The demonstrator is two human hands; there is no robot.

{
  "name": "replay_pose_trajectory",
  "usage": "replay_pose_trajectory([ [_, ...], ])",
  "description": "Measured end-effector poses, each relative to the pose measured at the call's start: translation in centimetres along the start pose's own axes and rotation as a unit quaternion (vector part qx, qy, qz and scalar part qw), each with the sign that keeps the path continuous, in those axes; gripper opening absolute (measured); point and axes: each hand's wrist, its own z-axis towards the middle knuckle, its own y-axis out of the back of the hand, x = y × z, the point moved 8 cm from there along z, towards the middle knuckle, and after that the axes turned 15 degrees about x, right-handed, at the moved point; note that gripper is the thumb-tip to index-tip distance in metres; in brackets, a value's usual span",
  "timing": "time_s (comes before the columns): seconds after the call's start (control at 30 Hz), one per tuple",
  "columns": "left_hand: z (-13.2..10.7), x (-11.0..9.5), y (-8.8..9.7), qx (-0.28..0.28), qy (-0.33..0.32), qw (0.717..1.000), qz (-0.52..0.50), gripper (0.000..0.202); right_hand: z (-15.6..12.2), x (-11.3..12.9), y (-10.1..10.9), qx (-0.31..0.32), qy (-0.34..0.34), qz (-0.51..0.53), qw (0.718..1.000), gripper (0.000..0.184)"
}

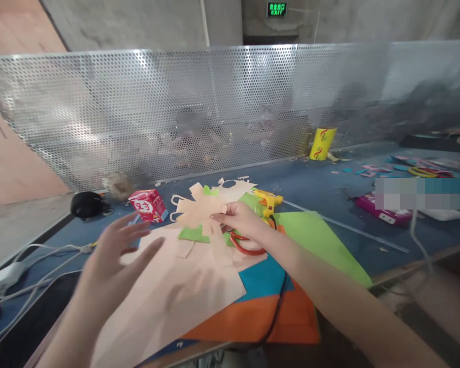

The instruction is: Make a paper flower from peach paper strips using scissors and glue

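My right hand pinches a cream paper cutout shaped like a flower, with strip petals, some curled into loops. To its left, my left hand is raised over the paper with fingers spread, holding nothing. Beneath both lies a large pale pink sheet. Red-handled scissors rest just below my right hand, their blades hidden. A yellow glue gun lies beyond my right wrist. Green paper scraps sit under the cutout.
Orange, blue and green sheets are stacked on the blue table. A pink box, white cables and a black object stand left. A yellow roll stands by the perforated metal screen.
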Motion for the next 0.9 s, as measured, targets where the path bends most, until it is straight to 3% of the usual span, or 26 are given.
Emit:
replay_pose_trajectory([
  [0.07,2.0,-2.5,-3.0,0.052,-0.064,0.989,-0.125,0.075,0.2,0.1,0.0,0.008,0.026,-0.011,1.000,0.017],
  [0.13,3.5,-4.1,-5.4,0.089,-0.075,0.973,-0.202,0.079,0.3,0.2,0.2,0.002,0.051,-0.021,0.998,0.020],
  [0.2,4.5,-4.8,-6.5,0.088,-0.080,0.958,-0.260,0.074,0.5,0.1,0.4,-0.008,0.055,-0.027,0.998,0.019],
  [0.43,5.6,-2.9,-7.3,0.055,-0.032,0.942,-0.330,0.054,1.0,-1.1,0.7,-0.006,0.006,-0.040,0.999,0.024],
  [0.7,5.8,-1.2,-9.1,0.100,0.048,0.911,-0.397,0.046,1.0,-1.3,2.1,-0.058,0.005,-0.095,0.994,0.024],
  [0.9,6.1,-0.9,-9.7,0.096,0.028,0.904,-0.416,0.044,1.4,-1.4,2.2,-0.060,0.009,-0.129,0.990,0.020],
])
